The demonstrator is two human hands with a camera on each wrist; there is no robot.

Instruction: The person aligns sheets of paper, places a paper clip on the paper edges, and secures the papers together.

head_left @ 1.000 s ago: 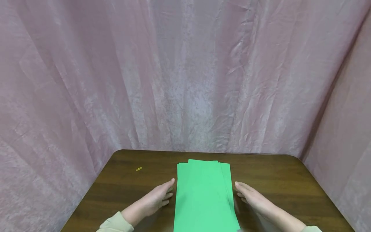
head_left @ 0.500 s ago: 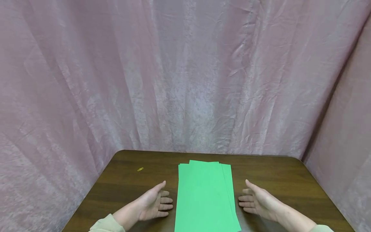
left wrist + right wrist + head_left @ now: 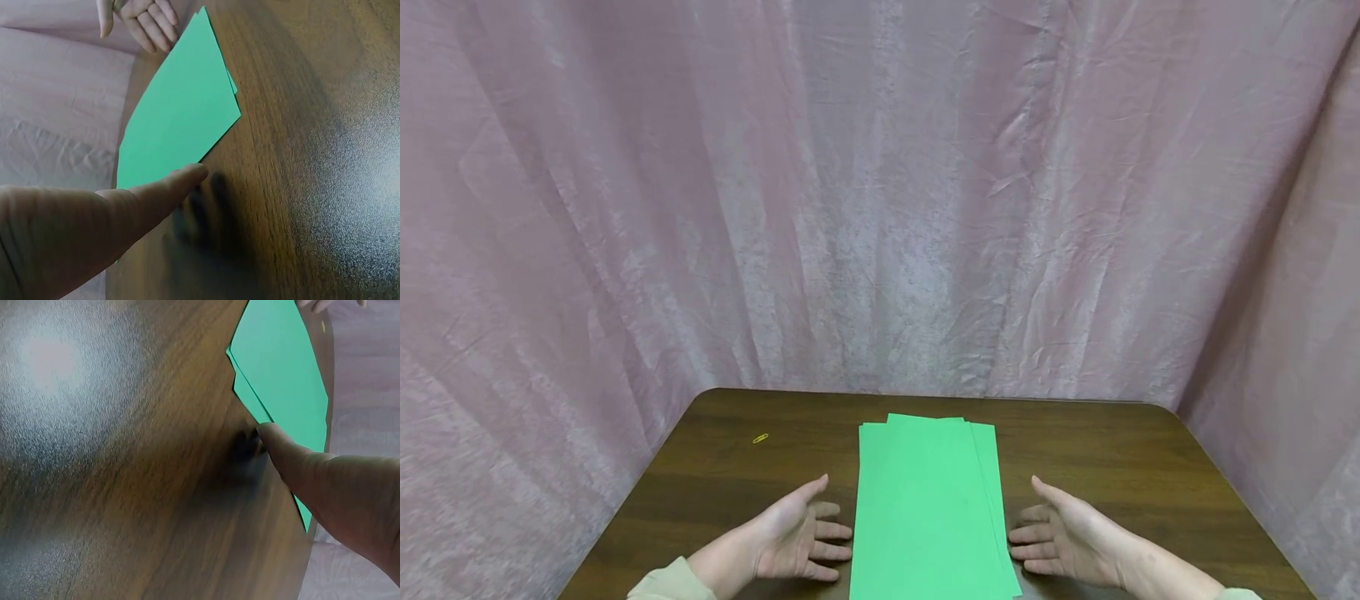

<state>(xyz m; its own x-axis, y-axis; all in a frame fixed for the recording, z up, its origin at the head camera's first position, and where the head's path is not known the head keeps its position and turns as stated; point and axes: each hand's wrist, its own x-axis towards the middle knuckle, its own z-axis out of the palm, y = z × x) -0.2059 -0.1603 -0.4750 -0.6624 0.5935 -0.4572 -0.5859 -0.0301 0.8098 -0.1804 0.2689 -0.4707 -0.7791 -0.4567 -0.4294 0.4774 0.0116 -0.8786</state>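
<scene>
Several sheets of green paper [image 3: 928,508] lie in a loose stack on the wooden table, their edges slightly fanned out. To the left of the stack is my left hand [image 3: 790,537], palm turned inward, thumb raised and fingers spread, holding nothing. My right hand [image 3: 1071,537] mirrors it on the other side, its fingertips close to the paper's right edge. In the left wrist view the green paper [image 3: 181,106] lies beyond my left thumb. The right wrist view has the paper [image 3: 281,362] beyond my right thumb; whether any fingertip touches it I cannot tell.
A small yellow paper clip [image 3: 761,438] lies on the dark wooden table [image 3: 1112,458], toward the back left. Pink velvety curtains [image 3: 880,208] hang behind the table and along both sides.
Both hands have drawn a little away from the paper and turned so their palms and spread fingers show more. The green sheets and the paper clip stay in place.
</scene>
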